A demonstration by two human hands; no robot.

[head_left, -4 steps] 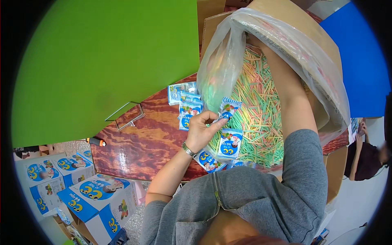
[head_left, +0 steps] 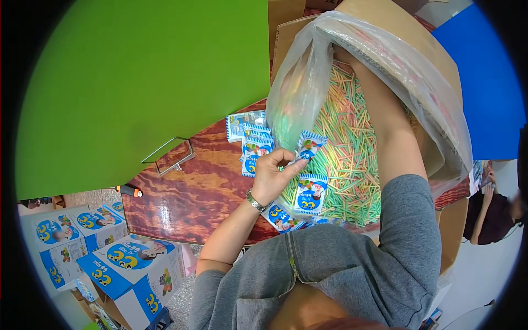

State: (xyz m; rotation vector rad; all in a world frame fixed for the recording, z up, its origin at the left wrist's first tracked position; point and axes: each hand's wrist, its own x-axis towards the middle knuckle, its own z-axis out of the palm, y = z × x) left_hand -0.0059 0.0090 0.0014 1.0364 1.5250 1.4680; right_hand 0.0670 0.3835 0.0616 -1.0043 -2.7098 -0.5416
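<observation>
My left hand (head_left: 273, 175) pinches a small blue-and-white packet (head_left: 311, 147) between thumb and fingers, above a heap of thin pastel sticks (head_left: 349, 159) in pink, green and yellow. Another such packet lies flat on the sticks just below it, and more lie partly hidden near my body. The sticks spill from a tipped cardboard box (head_left: 434, 49) lined with a clear plastic bag (head_left: 300, 71). My right forearm (head_left: 393, 121) reaches deep into the box. Shadow and the box's edge hide most of my right hand, so its fingers cannot be made out.
Several packets (head_left: 257, 148) lie on the reddish wood-patterned table (head_left: 203, 192), near a bent metal frame (head_left: 179, 159). A green panel (head_left: 143, 82) rises at the left. Printed cartons (head_left: 132, 264) stand lower left. Another person (head_left: 492, 214) is at the far right.
</observation>
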